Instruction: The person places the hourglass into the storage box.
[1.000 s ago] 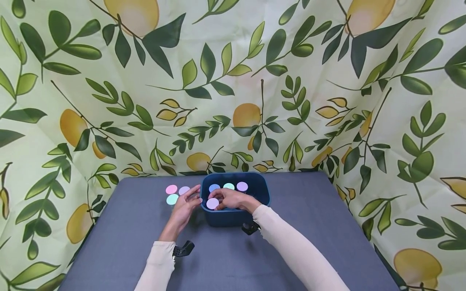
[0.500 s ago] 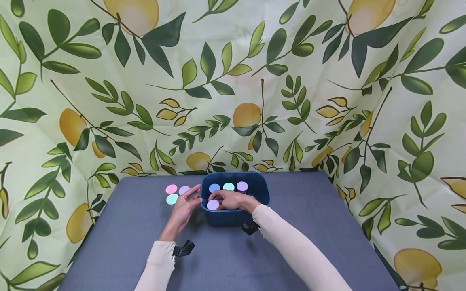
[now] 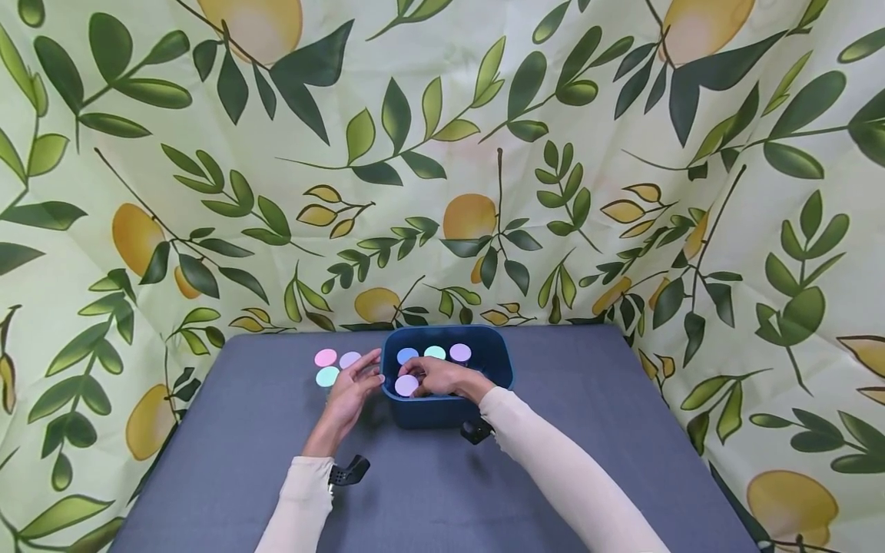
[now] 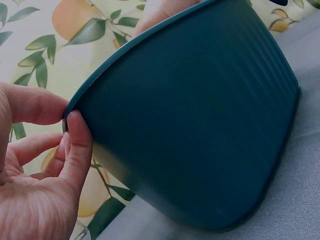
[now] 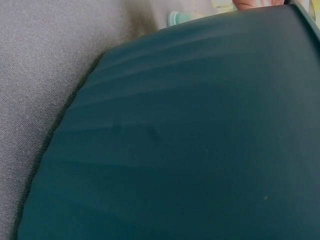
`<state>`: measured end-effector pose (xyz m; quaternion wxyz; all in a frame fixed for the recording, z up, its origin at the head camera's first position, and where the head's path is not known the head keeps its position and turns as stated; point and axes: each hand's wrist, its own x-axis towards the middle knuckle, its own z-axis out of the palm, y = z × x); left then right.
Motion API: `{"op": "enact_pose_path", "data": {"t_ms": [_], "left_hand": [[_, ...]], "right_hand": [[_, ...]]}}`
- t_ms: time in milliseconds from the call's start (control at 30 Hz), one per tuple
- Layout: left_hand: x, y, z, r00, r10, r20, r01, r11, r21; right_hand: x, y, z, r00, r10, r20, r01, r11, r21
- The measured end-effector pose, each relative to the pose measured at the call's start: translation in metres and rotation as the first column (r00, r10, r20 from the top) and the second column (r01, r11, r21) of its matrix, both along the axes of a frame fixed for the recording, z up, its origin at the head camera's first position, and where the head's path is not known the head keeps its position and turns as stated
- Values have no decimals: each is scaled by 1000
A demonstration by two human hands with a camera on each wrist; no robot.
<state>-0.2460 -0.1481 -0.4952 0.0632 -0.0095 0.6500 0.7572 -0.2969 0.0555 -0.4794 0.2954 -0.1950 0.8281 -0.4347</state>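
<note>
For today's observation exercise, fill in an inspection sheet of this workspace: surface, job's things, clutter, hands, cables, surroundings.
Surface: grey cloth-covered table.
Job's things: dark teal bin; inside stand a blue-lidded jar, a mint-lidded jar and a purple-lidded jar; pale lilac-lidded jar at the bin's near left.
Clutter: pink, lilac and mint lidded jars left of the bin.
Hands: left hand pinches the bin's rim; right hand holds the pale lilac-lidded jar.
Cables: nothing seen.
Surroundings: lemon-and-leaf print backdrop.
</note>
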Motion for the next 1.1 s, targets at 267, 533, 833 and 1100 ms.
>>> {"op": "enact_pose_path", "data": {"t_ms": [267, 533, 833, 1100], "left_hand": [[0, 0, 1, 1000, -17, 2, 17, 1000, 4], [-2, 0, 1, 1000, -21, 5, 21, 1000, -8], [-2, 0, 2, 1000, 4, 3, -4, 1000, -3], [-1, -1, 0, 1000, -3, -7, 3, 1000, -2]], "right_hand": [[2, 0, 2, 1000, 25, -6, -25, 999, 19], [4, 2, 9, 993, 62, -102, -61, 998, 15], [7, 20, 27, 993, 0, -117, -14, 993, -116], [17, 39, 27, 979, -102, -177, 78, 987, -139]]}}
